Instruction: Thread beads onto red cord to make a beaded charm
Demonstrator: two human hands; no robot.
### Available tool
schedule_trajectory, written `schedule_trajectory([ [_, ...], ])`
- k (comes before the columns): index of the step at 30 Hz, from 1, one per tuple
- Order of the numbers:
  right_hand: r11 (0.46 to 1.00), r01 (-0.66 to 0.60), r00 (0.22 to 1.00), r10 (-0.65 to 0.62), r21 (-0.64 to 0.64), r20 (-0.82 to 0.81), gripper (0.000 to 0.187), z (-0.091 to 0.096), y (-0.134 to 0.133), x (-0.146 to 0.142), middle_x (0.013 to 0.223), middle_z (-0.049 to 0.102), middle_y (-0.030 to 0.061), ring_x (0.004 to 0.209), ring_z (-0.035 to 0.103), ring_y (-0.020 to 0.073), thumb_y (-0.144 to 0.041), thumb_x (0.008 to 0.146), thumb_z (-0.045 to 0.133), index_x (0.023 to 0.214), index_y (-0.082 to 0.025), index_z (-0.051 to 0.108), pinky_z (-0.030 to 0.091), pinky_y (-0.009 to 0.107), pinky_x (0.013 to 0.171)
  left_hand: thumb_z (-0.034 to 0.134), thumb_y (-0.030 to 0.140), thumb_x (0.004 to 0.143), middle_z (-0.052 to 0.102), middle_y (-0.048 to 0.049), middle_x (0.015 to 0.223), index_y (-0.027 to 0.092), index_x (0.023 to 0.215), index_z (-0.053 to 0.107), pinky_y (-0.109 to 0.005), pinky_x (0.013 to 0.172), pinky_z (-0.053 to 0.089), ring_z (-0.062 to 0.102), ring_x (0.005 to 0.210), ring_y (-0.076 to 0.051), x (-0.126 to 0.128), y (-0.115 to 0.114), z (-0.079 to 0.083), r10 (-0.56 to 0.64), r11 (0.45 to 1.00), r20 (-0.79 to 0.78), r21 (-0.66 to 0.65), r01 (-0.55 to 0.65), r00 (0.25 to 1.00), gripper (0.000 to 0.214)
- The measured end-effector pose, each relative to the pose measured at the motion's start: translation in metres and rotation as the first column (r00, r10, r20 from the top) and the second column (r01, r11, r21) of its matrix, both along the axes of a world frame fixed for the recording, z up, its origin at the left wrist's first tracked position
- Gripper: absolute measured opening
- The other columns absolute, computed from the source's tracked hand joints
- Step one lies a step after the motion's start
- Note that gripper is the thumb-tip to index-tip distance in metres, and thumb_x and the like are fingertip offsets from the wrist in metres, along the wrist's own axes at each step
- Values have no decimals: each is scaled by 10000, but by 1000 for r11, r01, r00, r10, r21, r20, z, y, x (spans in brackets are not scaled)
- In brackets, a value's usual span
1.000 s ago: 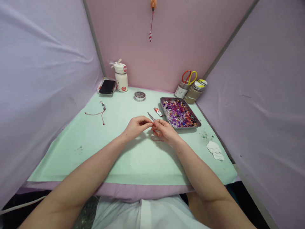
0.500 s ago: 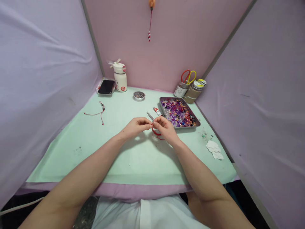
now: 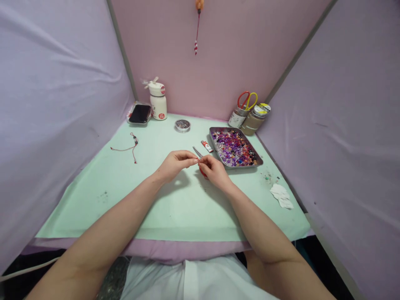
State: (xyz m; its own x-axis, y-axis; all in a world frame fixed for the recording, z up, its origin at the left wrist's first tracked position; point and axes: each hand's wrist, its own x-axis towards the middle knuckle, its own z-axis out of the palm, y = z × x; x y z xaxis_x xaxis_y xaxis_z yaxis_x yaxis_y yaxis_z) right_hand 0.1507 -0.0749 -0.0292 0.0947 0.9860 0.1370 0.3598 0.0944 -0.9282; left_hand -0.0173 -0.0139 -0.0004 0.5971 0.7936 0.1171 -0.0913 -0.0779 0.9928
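Note:
My left hand (image 3: 178, 164) and my right hand (image 3: 213, 170) meet above the middle of the table, thumb and fingers pinched together on each. At their touching fingertips a bit of red cord (image 3: 198, 160) shows; most of it is hidden by the fingers. Beneath the right hand lie scissors (image 3: 197, 151), blades pointing away and the red handles mostly covered. A small red and white lighter (image 3: 206, 146) rests just beyond. Right of it stands a metal tray (image 3: 246, 167) full of purple, clear, red, orange and black beads.
Left on the green tabletop (image 3: 150, 216) lies a beaded red cord (image 3: 135, 141). Behind are a phone (image 3: 140, 113) on a plastic box, a white bottle (image 3: 158, 104) and a round case (image 3: 182, 125). Jars (image 3: 254, 121) with scissors stand back right, crumpled tissue (image 3: 281, 196) nearer.
Both hands have shifted slightly, with the left a little higher. The loose red cord loop that hung below the right hand no longer shows there.

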Motion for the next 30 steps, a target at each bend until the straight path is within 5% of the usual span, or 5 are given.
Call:
schedule_trajectory([
  [4,985,-1,967,-43,170,250,112,-2,1,2,825,558,20,667,504,131,-192,772,503,855,-195,579,415,273,631,756,350,637,619,4,642,173,725,721,-254,599,343,429,595,-94,2,3,-2,64,996,-27,-61,-65,998,201],
  [14,791,-50,961,-128,610,245,203,8,-8,-5,940,511,62,904,536,195,-96,740,480,901,-204,542,465,362,787,765,415,597,660,-33,712,164,721,711,-251,552,295,402,570,-83,3,4,-4,60,969,-152,-227,-94,987,285],
  [20,733,-126,933,-142,668,331,216,1,-7,-7,947,495,48,882,531,169,-89,785,535,941,-229,586,478,347,796,743,391,613,616,-10,660,166,727,710,-248,540,287,403,568,-85,3,5,-6,47,966,-164,-245,-87,985,255],
  [26,775,-250,829,-139,580,542,347,-9,-3,-9,1070,488,57,938,484,176,-22,782,484,962,-270,647,472,323,757,735,361,631,566,17,625,169,729,698,-242,543,292,439,570,-80,3,2,-5,32,945,-181,-314,-89,983,219],
  [30,782,-253,762,-202,570,615,195,-5,-6,-14,1011,545,46,930,473,189,-108,825,552,871,-254,673,456,344,791,753,348,612,603,-9,679,160,730,690,-237,582,353,518,636,-101,4,-1,-4,-15,924,-148,-379,-43,989,231],
])
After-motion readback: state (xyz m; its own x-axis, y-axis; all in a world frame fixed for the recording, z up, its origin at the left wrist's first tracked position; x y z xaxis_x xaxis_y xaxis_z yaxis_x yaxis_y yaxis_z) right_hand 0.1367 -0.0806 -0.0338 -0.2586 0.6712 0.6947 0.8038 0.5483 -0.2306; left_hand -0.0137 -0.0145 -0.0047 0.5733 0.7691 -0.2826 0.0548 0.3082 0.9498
